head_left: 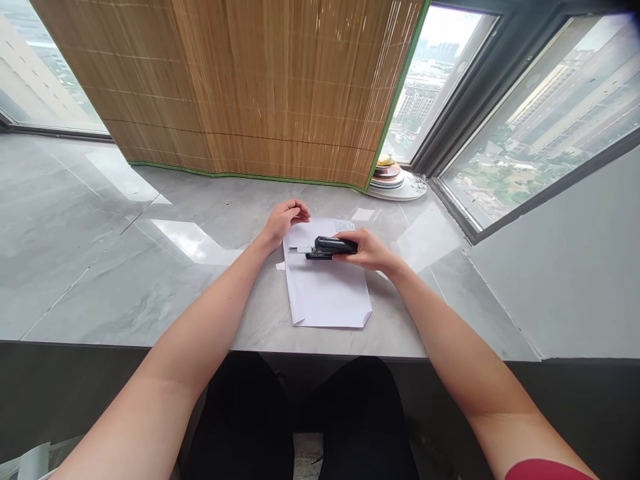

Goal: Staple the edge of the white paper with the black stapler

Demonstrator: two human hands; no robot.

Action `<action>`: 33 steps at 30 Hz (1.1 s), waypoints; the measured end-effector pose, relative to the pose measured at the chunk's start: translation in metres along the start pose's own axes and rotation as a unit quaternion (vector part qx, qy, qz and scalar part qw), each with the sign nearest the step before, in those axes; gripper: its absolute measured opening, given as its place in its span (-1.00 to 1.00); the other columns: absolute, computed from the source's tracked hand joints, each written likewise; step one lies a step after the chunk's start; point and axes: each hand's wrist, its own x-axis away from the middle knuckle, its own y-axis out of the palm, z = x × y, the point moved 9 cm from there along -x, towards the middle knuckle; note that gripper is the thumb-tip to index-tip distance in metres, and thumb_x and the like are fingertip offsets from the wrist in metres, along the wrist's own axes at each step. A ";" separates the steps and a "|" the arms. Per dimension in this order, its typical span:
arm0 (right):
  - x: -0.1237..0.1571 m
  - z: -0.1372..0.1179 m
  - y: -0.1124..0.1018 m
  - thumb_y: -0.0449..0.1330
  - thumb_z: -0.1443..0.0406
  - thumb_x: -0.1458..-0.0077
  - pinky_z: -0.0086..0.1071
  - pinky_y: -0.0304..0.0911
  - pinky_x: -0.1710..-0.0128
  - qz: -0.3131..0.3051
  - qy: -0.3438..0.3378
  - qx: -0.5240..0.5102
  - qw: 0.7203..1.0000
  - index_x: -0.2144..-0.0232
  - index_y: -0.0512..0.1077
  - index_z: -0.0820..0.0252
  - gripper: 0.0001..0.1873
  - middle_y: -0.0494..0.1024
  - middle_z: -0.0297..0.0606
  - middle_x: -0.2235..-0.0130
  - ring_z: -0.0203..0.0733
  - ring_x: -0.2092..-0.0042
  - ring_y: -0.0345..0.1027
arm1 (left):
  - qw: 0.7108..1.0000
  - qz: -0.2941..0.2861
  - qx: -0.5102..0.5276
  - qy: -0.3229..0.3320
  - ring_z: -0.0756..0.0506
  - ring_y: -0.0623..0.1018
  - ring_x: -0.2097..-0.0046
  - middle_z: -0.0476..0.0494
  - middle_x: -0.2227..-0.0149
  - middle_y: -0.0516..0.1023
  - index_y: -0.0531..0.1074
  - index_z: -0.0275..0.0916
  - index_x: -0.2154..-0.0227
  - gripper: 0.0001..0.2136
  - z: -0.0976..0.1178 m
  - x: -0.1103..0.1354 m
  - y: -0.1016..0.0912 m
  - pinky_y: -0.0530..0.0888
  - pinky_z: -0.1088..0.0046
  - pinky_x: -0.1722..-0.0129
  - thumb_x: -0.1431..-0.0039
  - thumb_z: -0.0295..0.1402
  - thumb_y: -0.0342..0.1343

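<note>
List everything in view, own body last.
Stapler: one, black and silvery, over the paper
Paper: count unclear, white, on the worktop
Patterned patch: one, greyish, paper's upper right
Worktop: one, grey, beneath
Blind: one, brown with green edging, ahead
Plate stack: one, mostly white, by the blind
Window panes: three, clear, either side of the blind
Wall: one, white, right
Pale clutter: count unclear, whitish, lower left
Left hand: one, bare, paper's upper left
Right hand: one, bare, holding the stapler
Legs: two, black-clad, below
Sleeve: one, red, right arm
</note>
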 end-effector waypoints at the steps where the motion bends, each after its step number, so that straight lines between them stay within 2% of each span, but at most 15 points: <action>1: 0.000 -0.004 -0.009 0.36 0.16 -0.26 -0.26 0.49 0.14 0.056 -0.020 0.010 0.998 0.01 0.66 0.12 -0.70 0.75 -0.27 0.16 -0.11 0.19 0.60 | 1.000 0.003 0.028 0.001 -0.11 0.66 0.14 -0.18 0.22 0.67 0.57 -0.25 0.33 -0.88 0.003 0.001 0.000 0.59 0.23 -0.13 -0.30 -0.41 0.14; 4: 0.006 -0.021 -0.030 0.23 0.28 -0.37 -0.06 0.53 -0.15 0.204 -0.094 0.102 0.969 -0.10 0.65 0.02 -0.68 0.73 -0.19 -0.12 0.02 -0.11 0.63 | 0.992 -0.017 0.113 -0.060 -0.20 0.70 -0.02 -0.30 0.02 0.71 0.58 -0.25 0.17 -0.76 0.000 0.005 0.006 0.56 0.12 -0.25 -0.47 -0.20 0.12; 6: 0.007 -0.028 -0.031 0.16 0.37 -0.40 0.01 0.49 -0.26 0.237 -0.124 0.195 0.944 -0.14 0.65 -0.03 -0.61 0.72 -0.21 -0.16 0.04 -0.23 0.58 | 0.979 -0.061 0.142 -0.135 -0.27 0.72 -0.08 -0.38 -0.03 0.71 0.58 -0.28 0.09 -0.60 -0.008 0.010 0.016 0.57 0.08 -0.26 -0.55 -0.03 0.04; 9: 0.003 -0.030 -0.023 0.11 0.50 -0.39 -0.02 0.48 -0.24 0.218 -0.137 0.310 0.915 -0.17 0.64 -0.06 -0.49 0.73 -0.28 -0.17 0.00 -0.29 0.55 | 0.963 -0.104 0.156 -0.193 -0.28 0.72 -0.10 -0.44 -0.02 0.73 0.59 -0.34 0.03 -0.43 -0.014 0.015 0.024 0.59 0.13 -0.25 -0.60 0.09 -0.11; 13: -0.003 -0.027 -0.013 0.10 0.56 -0.39 -0.08 0.42 -0.25 0.167 -0.136 0.386 0.897 -0.18 0.63 -0.02 -0.46 0.70 -0.29 -0.21 -0.02 -0.35 0.50 | 0.964 -0.098 0.168 -0.182 -0.17 0.73 -0.09 -0.39 0.00 0.75 0.62 -0.38 0.01 -0.48 -0.015 0.014 0.022 0.56 0.26 -0.31 -0.66 -0.06 -0.13; 15: -0.005 -0.025 -0.012 0.11 0.55 -0.39 -0.05 0.39 -0.26 0.163 -0.125 0.388 0.899 -0.18 0.63 0.00 -0.48 0.69 -0.26 -0.22 0.01 -0.36 0.47 | 0.967 -0.096 0.162 -0.174 -0.15 0.73 -0.10 -0.37 0.00 0.75 0.63 -0.37 0.05 -0.58 -0.016 0.014 0.021 0.55 0.26 -0.34 -0.65 -0.17 -0.04; 17: -0.007 -0.022 -0.017 0.11 0.53 -0.38 0.00 0.38 -0.27 0.185 -0.102 0.358 0.909 -0.15 0.64 0.00 -0.50 0.70 -0.23 -0.20 0.05 -0.34 0.48 | 0.971 -0.094 0.151 -0.160 -0.17 0.71 -0.15 -0.37 -0.03 0.74 0.64 -0.36 0.07 -0.70 -0.014 0.014 0.020 0.54 0.22 -0.37 -0.60 -0.27 0.07; 20: -0.001 -0.013 -0.039 0.15 0.40 -0.37 0.07 0.38 -0.27 0.278 -0.037 0.252 0.926 -0.09 0.65 0.00 -0.61 0.70 -0.14 -0.15 0.14 -0.24 0.51 | 0.978 -0.084 0.140 -0.129 -0.25 0.67 -0.25 -0.42 -0.11 0.71 0.66 -0.36 0.09 -0.84 -0.008 0.012 0.016 0.51 0.16 -0.42 -0.46 -0.41 0.19; 22: 0.006 -0.002 -0.052 0.25 0.27 -0.32 0.05 0.43 -0.19 0.322 0.012 0.150 0.935 -0.02 0.64 0.02 -0.73 0.69 -0.12 -0.07 0.16 -0.11 0.52 | 0.983 -0.063 0.135 -0.106 -0.30 0.63 -0.30 -0.46 -0.15 0.69 0.65 -0.38 0.10 -0.85 -0.004 0.010 0.011 0.49 0.13 -0.45 -0.36 -0.52 0.20; 24: 0.006 0.009 -0.052 0.36 0.14 -0.22 -0.04 0.45 -0.04 0.290 0.049 0.038 0.955 0.07 0.62 0.07 -0.74 0.66 -0.17 0.07 0.10 0.03 0.51 | 0.987 -0.041 0.128 -0.092 -0.29 0.61 -0.33 -0.45 -0.17 0.67 0.64 -0.37 0.08 -0.80 -0.002 0.007 0.007 0.48 0.12 -0.46 -0.30 -0.59 0.18; 26: 0.001 0.014 -0.037 0.43 0.05 -0.13 -0.16 0.40 0.09 0.196 0.059 -0.064 0.977 0.12 0.59 0.12 -0.64 0.60 -0.25 0.18 0.00 0.14 0.47 | 0.988 -0.041 0.120 -0.090 -0.26 0.62 -0.32 -0.42 -0.17 0.67 0.64 -0.34 0.06 -0.79 -0.004 0.007 0.008 0.48 0.15 -0.45 -0.30 -0.58 0.21; 28: -0.004 0.010 -0.017 0.46 0.02 -0.09 -0.24 0.33 0.14 0.083 0.048 -0.126 0.987 0.15 0.58 0.15 -0.60 0.57 -0.29 0.23 -0.07 0.17 0.42 | 0.987 -0.066 0.111 -0.091 -0.25 0.66 -0.25 -0.41 -0.15 0.68 0.64 -0.32 0.05 -0.83 -0.006 0.007 0.012 0.51 0.17 -0.41 -0.32 -0.47 0.31; 30: -0.008 0.003 0.000 0.47 0.03 -0.09 -0.26 0.28 0.14 -0.004 0.029 -0.138 0.990 0.18 0.58 0.15 -0.62 0.56 -0.31 0.24 -0.10 0.18 0.41 | 0.987 -0.107 0.087 -0.082 -0.23 0.71 -0.14 -0.43 -0.14 0.69 0.64 -0.31 0.04 -0.72 -0.005 0.010 0.018 0.56 0.17 -0.31 -0.26 -0.32 0.45; 33: -0.011 -0.002 0.013 0.45 0.07 -0.13 -0.24 0.27 0.11 -0.060 -0.002 -0.110 0.992 0.20 0.58 0.13 -0.68 0.57 -0.31 0.23 -0.11 0.18 0.41 | 0.988 -0.143 0.033 -0.052 -0.13 0.73 0.10 -0.44 -0.16 0.68 0.60 -0.27 -0.06 -0.48 0.001 0.013 0.022 0.63 0.28 0.01 -0.12 -0.15 0.57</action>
